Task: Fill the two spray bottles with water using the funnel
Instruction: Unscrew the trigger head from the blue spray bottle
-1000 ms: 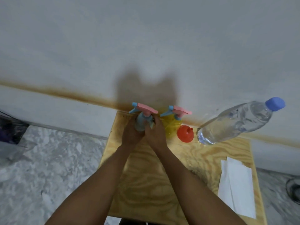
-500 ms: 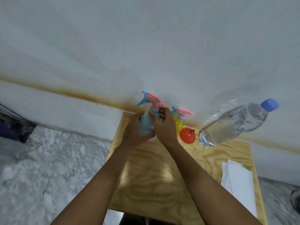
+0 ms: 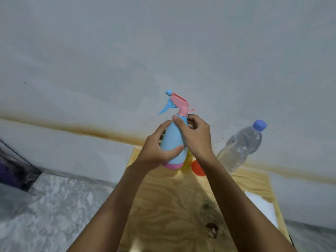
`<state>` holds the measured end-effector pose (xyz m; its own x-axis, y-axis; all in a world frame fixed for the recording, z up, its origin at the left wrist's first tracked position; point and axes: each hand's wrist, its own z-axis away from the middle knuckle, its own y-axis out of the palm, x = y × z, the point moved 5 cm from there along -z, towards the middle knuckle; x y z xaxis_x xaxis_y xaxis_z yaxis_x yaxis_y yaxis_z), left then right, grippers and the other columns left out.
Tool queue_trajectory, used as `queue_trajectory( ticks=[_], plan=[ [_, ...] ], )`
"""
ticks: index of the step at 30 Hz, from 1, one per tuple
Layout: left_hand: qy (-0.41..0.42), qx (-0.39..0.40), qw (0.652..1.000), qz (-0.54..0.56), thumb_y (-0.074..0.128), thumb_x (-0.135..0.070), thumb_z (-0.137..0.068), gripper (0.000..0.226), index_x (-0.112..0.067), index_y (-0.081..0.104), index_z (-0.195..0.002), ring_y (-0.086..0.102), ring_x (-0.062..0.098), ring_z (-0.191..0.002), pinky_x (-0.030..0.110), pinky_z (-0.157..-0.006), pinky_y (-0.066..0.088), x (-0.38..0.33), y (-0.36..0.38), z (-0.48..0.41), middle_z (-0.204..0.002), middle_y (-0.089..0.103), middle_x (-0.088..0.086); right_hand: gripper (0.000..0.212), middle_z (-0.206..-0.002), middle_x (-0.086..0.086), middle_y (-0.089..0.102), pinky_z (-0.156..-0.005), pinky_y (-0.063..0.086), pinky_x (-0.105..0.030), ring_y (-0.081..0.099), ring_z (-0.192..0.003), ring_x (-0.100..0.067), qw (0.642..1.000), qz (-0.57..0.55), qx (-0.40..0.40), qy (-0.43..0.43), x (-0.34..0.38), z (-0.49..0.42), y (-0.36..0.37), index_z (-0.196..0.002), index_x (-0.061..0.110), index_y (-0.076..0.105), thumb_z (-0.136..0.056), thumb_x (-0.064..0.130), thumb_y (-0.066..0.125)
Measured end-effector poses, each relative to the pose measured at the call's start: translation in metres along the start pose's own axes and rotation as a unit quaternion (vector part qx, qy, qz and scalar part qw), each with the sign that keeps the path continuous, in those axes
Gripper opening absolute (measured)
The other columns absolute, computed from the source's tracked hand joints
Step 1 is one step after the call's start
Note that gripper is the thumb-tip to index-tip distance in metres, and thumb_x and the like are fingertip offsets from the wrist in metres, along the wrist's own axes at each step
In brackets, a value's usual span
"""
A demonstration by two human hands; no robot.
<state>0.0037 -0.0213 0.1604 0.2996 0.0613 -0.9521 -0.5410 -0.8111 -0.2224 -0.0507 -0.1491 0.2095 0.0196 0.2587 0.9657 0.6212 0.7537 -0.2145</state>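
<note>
A blue spray bottle (image 3: 173, 140) with a pink base and a pink and blue trigger head is held up above the far end of the wooden table (image 3: 169, 202). My left hand (image 3: 156, 151) grips its body. My right hand (image 3: 195, 135) pinches the neck just under the trigger head. Behind my hands, a sliver of the yellow spray bottle (image 3: 187, 161) shows, mostly hidden. The orange funnel (image 3: 197, 169) lies beside it, partly covered by my right forearm. A clear water bottle (image 3: 240, 148) with a blue cap stands at the right.
White paper (image 3: 261, 206) lies on the table's right side. A grey wall with a rusty stain line stands right behind the table. A marbled floor lies to the left, with a dark object (image 3: 12, 166) at the far left.
Both hands have lifted the blue spray bottle off the table and raised it. My right hand has moved up to the neck under the trigger head.
</note>
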Motion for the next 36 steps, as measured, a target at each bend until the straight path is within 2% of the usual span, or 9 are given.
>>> queue_trajectory(
  ticks=[6,9,13,15,19,24,30,33,36],
  plan=[
    [0.018,0.018,1.000,-0.002,0.083,-0.034,-0.078,0.070,-0.040,0.048,-0.138,0.065,0.011,-0.110,0.038,-0.084,0.061,-0.027,0.002,0.011,-0.124,0.065,-0.012,0.032,-0.063,0.004,0.063,-0.057,0.045,-0.020,0.055,-0.059,-0.006,0.998,-0.027,0.040,-0.027,0.019,0.008,-0.015,-0.074,0.006,0.065,-0.090,0.033,0.072],
    [0.015,0.024,1.000,0.000,0.083,-0.038,-0.076,0.072,-0.041,0.048,-0.138,0.065,0.014,-0.112,0.042,-0.086,0.060,-0.032,0.002,0.017,-0.124,0.066,-0.010,0.032,-0.091,-0.014,0.074,-0.074,0.057,-0.040,0.067,-0.077,-0.017,0.994,-0.054,0.093,-0.007,0.020,0.012,-0.016,-0.095,0.001,0.072,-0.092,0.033,0.069],
    [0.015,0.025,1.000,-0.008,0.083,-0.036,-0.075,0.073,-0.042,0.048,-0.139,0.065,0.012,-0.111,0.042,-0.085,0.061,-0.035,0.000,0.022,-0.123,0.066,-0.011,0.023,-0.103,0.001,0.077,-0.075,0.057,-0.022,0.072,-0.090,-0.008,0.984,-0.093,0.152,0.012,0.021,0.017,-0.019,-0.106,0.010,0.073,-0.096,0.028,0.063],
    [0.015,0.020,1.000,-0.014,0.082,-0.037,-0.076,0.073,-0.042,0.047,-0.139,0.065,0.012,-0.110,0.041,-0.084,0.061,-0.037,0.000,0.026,-0.123,0.065,-0.012,0.021,-0.106,0.002,0.076,-0.079,0.057,-0.024,0.071,-0.094,-0.008,0.984,-0.083,0.154,0.013,0.020,0.018,-0.017,-0.106,0.017,0.071,-0.095,0.032,0.064],
    [0.028,-0.017,0.999,-0.023,0.081,-0.031,-0.080,0.070,-0.038,0.047,-0.141,0.065,0.009,-0.111,0.037,-0.085,0.060,-0.041,0.002,0.031,-0.125,0.064,-0.015,0.038,-0.102,0.003,0.071,-0.085,0.057,-0.031,0.069,-0.096,-0.012,0.999,-0.044,0.026,0.001,0.016,0.021,-0.015,-0.106,0.017,0.067,-0.079,0.041,0.081],
    [0.029,-0.032,0.999,-0.027,0.081,-0.032,-0.079,0.069,-0.035,0.048,-0.140,0.064,0.006,-0.110,0.036,-0.087,0.060,-0.042,0.003,0.032,-0.124,0.064,-0.016,0.028,-0.094,0.003,0.074,-0.089,0.058,-0.040,0.070,-0.093,-0.013,0.997,-0.066,-0.038,-0.003,0.016,0.025,-0.013,-0.097,0.015,0.071,-0.082,0.037,0.079],
    [0.014,-0.016,1.000,0.008,0.082,-0.023,-0.081,0.068,-0.035,0.050,-0.140,0.065,0.010,-0.112,0.037,-0.089,0.059,-0.038,-0.004,0.032,-0.125,0.066,-0.013,0.027,-0.089,-0.020,0.068,-0.074,0.052,-0.039,0.063,-0.078,-0.018,0.993,-0.078,0.077,-0.038,0.018,0.023,-0.009,-0.096,0.007,0.070,-0.095,0.034,0.065],
    [0.009,-0.010,1.000,0.013,0.083,-0.023,-0.080,0.063,-0.037,0.053,-0.135,0.067,0.010,-0.108,0.038,-0.085,0.061,-0.036,-0.009,0.033,-0.118,0.068,-0.011,0.022,-0.093,-0.004,0.072,-0.071,0.055,-0.028,0.068,-0.083,-0.013,0.982,-0.116,0.149,-0.009,0.019,0.022,-0.008,-0.106,0.010,0.069,-0.098,0.029,0.061],
    [0.008,-0.021,1.000,0.009,0.083,-0.026,-0.080,0.068,-0.041,0.049,-0.138,0.065,0.008,-0.111,0.031,-0.083,0.060,-0.038,-0.011,0.031,-0.122,0.066,-0.014,0.040,-0.116,0.004,0.068,-0.088,0.055,-0.025,0.066,-0.104,-0.004,0.989,-0.104,0.101,-0.008,0.016,0.021,-0.002,-0.122,0.021,0.058,-0.088,0.034,0.074]
  ],
)
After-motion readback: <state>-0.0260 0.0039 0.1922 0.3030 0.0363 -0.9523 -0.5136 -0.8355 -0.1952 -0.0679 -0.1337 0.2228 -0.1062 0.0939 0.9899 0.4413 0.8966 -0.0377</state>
